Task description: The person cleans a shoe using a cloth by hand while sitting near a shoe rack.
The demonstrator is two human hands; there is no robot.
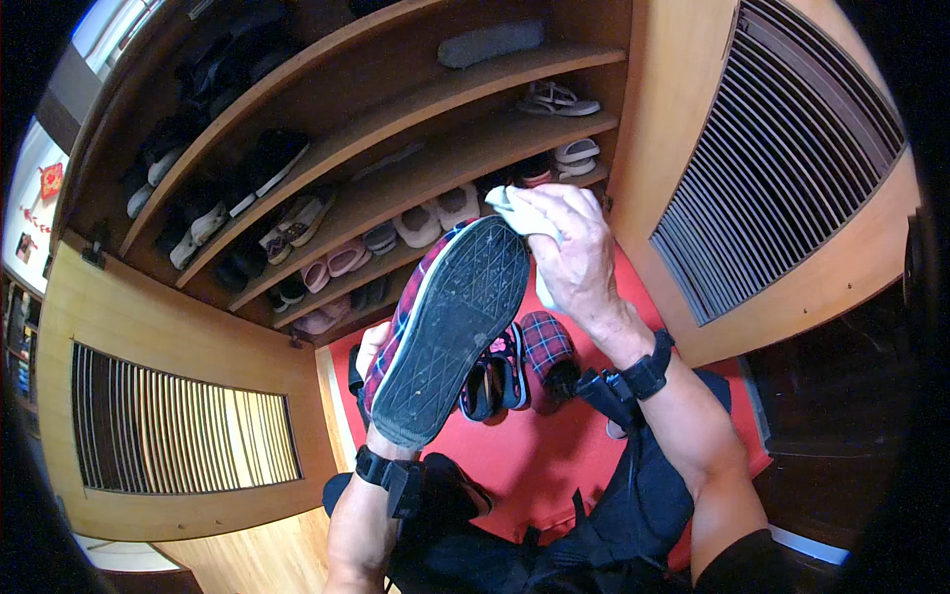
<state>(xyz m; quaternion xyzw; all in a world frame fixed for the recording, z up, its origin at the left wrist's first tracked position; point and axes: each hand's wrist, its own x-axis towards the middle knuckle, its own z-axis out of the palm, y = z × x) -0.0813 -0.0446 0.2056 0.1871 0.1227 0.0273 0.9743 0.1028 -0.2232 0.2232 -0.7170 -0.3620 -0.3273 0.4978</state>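
Observation:
A red-and-blue plaid slipper is held up with its dark, scuffed sole towards me and its toe at the upper right. My left hand grips it from behind on the left; the slipper hides most of that hand. In my right hand is a bunched pale cloth, at the edge of the sole's toe. Below, a matching plaid slipper rests on the red mat, beside a pair of dark floral slippers.
A wooden shoe cabinet with several shelves of shoes and slippers stands in front. Its louvred doors stand open, one at the left and one at the right. Wooden flooring shows at the lower left.

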